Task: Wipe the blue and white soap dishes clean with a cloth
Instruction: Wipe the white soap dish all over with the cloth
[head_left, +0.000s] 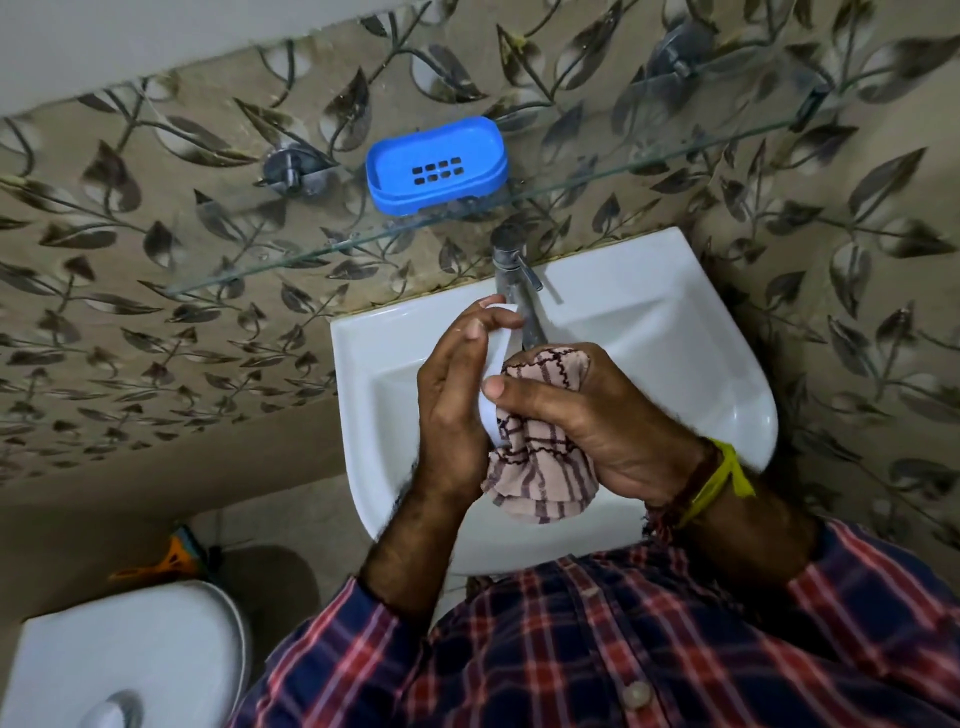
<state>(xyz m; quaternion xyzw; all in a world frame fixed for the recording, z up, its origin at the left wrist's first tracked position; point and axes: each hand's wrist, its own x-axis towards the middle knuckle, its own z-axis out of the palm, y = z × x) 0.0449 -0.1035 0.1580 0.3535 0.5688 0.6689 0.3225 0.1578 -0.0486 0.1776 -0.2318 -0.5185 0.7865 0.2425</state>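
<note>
The blue soap dish (436, 165) stands on the glass shelf (322, 244) against the wall, upright, with slots in its bottom. Over the sink, my left hand (457, 395) grips the white soap dish (498, 353) on its edge; only a narrow strip of it shows between my hands. My right hand (587, 415) holds a bunched pink checked cloth (540, 467) pressed against the white dish, thumb on the dish's rim. The cloth's loose end hangs below my hands.
A white sink (675, 332) lies under my hands, with a chrome tap (511, 275) just behind them. A white toilet cistern (119, 654) sits at the lower left, an orange brush (176, 558) beside it. Leaf-patterned tiles cover the wall.
</note>
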